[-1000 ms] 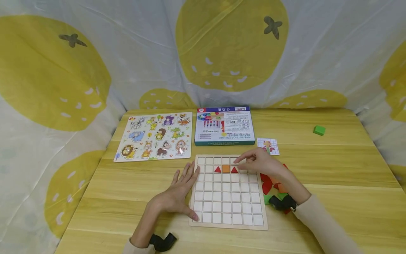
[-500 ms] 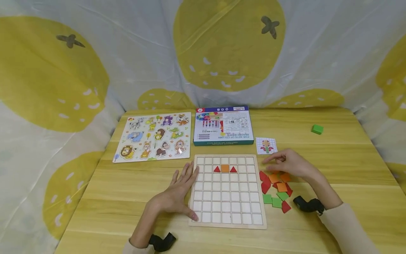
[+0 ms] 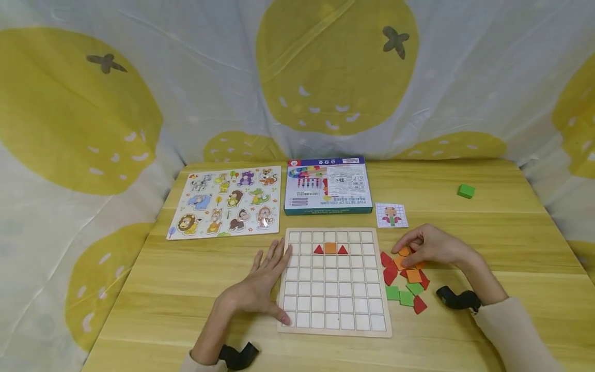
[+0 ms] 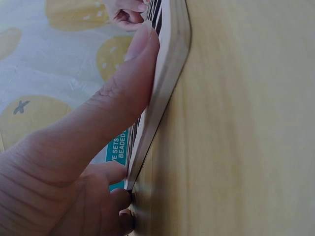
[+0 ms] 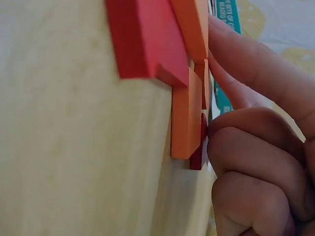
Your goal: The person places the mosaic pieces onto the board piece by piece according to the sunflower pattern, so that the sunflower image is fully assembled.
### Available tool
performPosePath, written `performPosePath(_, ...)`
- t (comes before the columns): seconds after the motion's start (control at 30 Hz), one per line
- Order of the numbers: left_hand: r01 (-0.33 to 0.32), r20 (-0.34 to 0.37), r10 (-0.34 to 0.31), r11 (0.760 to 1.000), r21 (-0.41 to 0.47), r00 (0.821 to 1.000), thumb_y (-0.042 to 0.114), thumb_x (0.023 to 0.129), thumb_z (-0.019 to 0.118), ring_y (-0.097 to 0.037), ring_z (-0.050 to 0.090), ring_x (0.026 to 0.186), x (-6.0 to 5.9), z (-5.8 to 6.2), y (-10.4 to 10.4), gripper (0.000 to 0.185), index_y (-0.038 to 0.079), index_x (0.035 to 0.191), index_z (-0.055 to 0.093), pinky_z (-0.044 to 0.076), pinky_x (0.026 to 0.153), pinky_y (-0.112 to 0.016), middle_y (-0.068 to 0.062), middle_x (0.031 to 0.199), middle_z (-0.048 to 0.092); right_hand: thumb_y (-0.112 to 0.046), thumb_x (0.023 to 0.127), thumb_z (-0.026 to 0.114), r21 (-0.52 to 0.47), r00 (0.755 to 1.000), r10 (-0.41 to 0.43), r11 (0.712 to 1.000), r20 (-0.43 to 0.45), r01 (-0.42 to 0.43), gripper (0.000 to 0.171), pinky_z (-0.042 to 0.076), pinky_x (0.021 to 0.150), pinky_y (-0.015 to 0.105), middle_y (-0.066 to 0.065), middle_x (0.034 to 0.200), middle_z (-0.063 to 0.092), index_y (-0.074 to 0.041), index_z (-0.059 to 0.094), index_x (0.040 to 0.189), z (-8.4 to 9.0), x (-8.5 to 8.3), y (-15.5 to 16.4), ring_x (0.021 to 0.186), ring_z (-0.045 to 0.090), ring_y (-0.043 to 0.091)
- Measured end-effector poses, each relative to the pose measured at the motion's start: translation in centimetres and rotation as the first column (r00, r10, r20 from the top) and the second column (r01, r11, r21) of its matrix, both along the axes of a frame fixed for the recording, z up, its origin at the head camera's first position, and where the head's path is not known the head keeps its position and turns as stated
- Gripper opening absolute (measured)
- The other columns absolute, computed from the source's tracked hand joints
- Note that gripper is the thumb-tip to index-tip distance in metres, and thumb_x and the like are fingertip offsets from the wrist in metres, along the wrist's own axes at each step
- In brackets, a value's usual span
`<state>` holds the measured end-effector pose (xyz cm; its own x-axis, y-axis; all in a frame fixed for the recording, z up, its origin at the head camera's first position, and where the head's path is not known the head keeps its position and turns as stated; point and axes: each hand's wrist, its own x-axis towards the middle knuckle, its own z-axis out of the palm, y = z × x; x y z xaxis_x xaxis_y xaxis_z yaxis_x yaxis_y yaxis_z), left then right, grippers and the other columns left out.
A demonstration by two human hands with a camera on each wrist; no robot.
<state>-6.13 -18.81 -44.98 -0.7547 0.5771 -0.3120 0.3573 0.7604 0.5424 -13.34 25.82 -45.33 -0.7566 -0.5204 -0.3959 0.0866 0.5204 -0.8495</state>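
My left hand (image 3: 253, 289) lies spread along the left edge of the pale wooden grid board (image 3: 325, 289), thumb near its lower left corner. In the left wrist view the thumb (image 4: 118, 88) rests on the board's edge. On the board's second row sit a red triangle (image 3: 318, 249), an orange square (image 3: 330, 248) and another red triangle (image 3: 342, 250). My right hand (image 3: 434, 245) is at the loose pile right of the board, thumb and forefinger pinching an orange piece (image 3: 404, 251). Its other fingers (image 5: 251, 152) are curled in the right wrist view.
Around the right hand lie red pieces (image 3: 389, 274), orange squares (image 3: 413, 276) and green pieces (image 3: 406, 298). A pattern card (image 3: 391, 215) lies above them. Behind the board are a boxed set (image 3: 328, 186) and an animal puzzle (image 3: 223, 201). A green block (image 3: 466, 191) sits far right.
My right hand has moved from the board's second row, by the right red triangle, rightward to the loose pile, where its fingers have closed about an orange piece. The left hand stays put.
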Motion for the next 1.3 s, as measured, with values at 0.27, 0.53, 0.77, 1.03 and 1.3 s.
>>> performPosePath(0.27,-0.001,0.003,0.001,1.000,0.012,1.000,0.051,0.060,0.097,-0.037,-0.020,0.160,-0.1,0.0,0.1,0.153,0.008,0.166,-0.004,-0.010,0.128,-0.065,-0.014,0.173,-0.022,-0.020,0.085,0.086,0.091,0.988,-0.098,0.990,-0.121,0.109,0.030,0.026,0.052,0.026,-0.004,0.064,0.040,-0.002,0.078,0.108,0.2,0.1,-0.2,0.060,0.035,0.010)
performPosePath(0.53,0.005,-0.003,-0.005,1.000,0.004,1.000,0.052,0.061,0.097,-0.037,-0.019,0.160,-0.1,-0.1,0.2,0.153,0.008,0.166,-0.004,-0.010,0.128,-0.065,-0.014,0.173,-0.021,-0.012,0.081,0.087,0.089,0.993,-0.080,0.992,-0.083,0.087,0.036,0.028,0.054,0.025,-0.003,0.068,0.035,0.000,0.074,0.113,0.4,0.2,-0.2,0.063,0.036,0.012)
performPosePath(0.77,0.006,-0.002,-0.006,1.000,0.014,1.000,0.051,0.061,0.097,-0.038,-0.019,0.160,0.0,-0.1,0.2,0.152,0.007,0.166,-0.004,-0.010,0.128,-0.065,-0.015,0.173,-0.021,-0.010,0.082,0.086,0.085,0.992,-0.080,0.993,-0.098,0.088,0.035,0.028,0.055,0.025,-0.003,0.068,0.035,0.001,0.072,0.113,0.1,0.1,-0.4,0.063,0.036,0.012)
performPosePath(1.03,0.003,0.011,-0.003,1.000,0.004,1.000,0.052,0.062,0.096,-0.037,-0.020,0.160,-0.1,-0.2,0.1,0.153,0.009,0.166,-0.006,-0.011,0.128,-0.064,-0.014,0.172,-0.023,-0.016,0.085,0.085,0.101,0.980,-0.099,0.988,-0.173,0.118,0.033,0.029,0.053,0.027,-0.004,0.063,0.030,-0.001,0.074,0.112,0.5,0.1,-0.7,0.058,0.031,0.010)
performPosePath(1.3,-0.004,0.032,0.004,1.000,0.012,0.999,0.050,0.062,0.097,-0.036,-0.021,0.160,0.0,0.1,0.1,0.152,0.008,0.166,-0.006,-0.012,0.128,-0.064,-0.013,0.172,-0.023,-0.016,0.084,0.086,0.048,0.972,-0.121,0.990,-0.201,0.134,0.031,0.026,0.053,0.028,-0.004,0.063,0.027,-0.003,0.076,0.110,1.7,1.4,-5.0,0.057,0.027,0.010)
